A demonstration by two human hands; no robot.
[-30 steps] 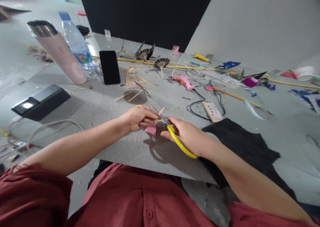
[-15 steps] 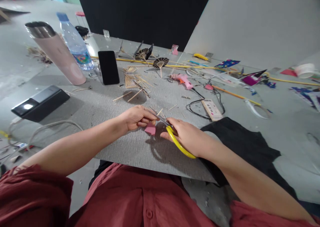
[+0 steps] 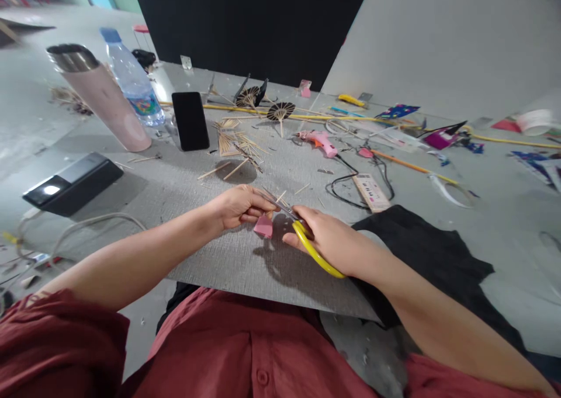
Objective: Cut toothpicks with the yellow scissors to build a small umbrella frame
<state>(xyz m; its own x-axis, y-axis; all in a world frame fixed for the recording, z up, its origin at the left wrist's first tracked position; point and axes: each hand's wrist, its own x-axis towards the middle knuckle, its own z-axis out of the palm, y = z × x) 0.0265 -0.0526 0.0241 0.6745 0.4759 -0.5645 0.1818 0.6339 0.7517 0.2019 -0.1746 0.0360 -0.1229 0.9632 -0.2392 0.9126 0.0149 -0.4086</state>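
Note:
My right hand [image 3: 322,237] is closed around the yellow handles of a pair of scissors [image 3: 318,256], whose blades point up and left towards my other hand. My left hand [image 3: 244,207] is closed in a pinch on a small pink piece [image 3: 263,227] with thin wooden bits beside it. The scissor blades lie across the fingertips of that hand, over the pale sticks. Just where the blades meet the sticks is too small to make out. Past my hands lies a pile of thin wooden sticks [image 3: 230,142].
A pink glue gun [image 3: 323,143], small dark paper parasols [image 3: 281,111] and a phone [image 3: 190,121] stand or lie farther back. At left are a pink tumbler [image 3: 103,103], a water bottle [image 3: 134,79] and a power bank [image 3: 72,183]. Black cloth [image 3: 421,252] lies at right.
Both hands hold nearly the same place. The pink piece has turned slightly in my left fingers, and the view has shifted a little.

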